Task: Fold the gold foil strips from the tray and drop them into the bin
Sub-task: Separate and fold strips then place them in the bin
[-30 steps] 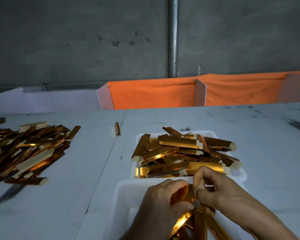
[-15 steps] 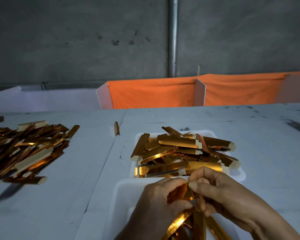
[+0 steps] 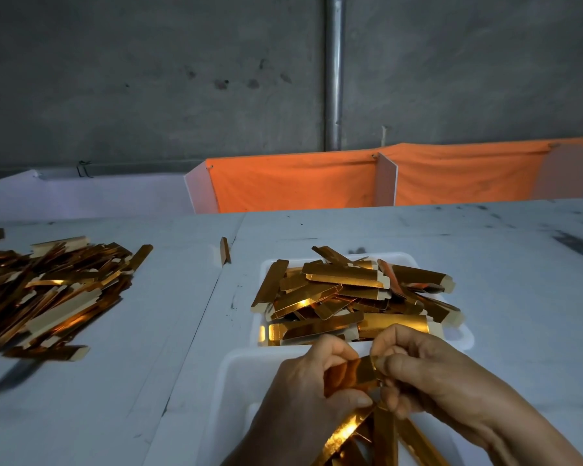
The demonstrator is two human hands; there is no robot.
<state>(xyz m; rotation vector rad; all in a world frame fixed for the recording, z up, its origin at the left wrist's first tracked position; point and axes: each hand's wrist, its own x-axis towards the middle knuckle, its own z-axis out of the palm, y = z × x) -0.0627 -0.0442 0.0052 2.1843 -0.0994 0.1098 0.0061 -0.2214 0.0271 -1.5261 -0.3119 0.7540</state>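
Both hands work one gold foil strip (image 3: 357, 373) low in the middle of the view. My left hand (image 3: 303, 395) grips its left part with curled fingers and thumb. My right hand (image 3: 431, 375) pinches its right end between thumb and forefinger. Below the hands lies a white tray (image 3: 236, 381) with more gold strips (image 3: 384, 438) in it, partly hidden by my hands. Just beyond stands a second white container (image 3: 465, 338) heaped with several gold strips (image 3: 347, 290).
A loose pile of gold strips (image 3: 44, 294) covers the white table (image 3: 169, 331) at the left. A single strip (image 3: 223, 251) stands near the table's seam. An orange cloth barrier (image 3: 293, 183) and a grey wall close the far side.
My hands have shifted slightly; the right thumb and forefinger have closed further over the strip's end, and the strip is bent a little more between both hands.
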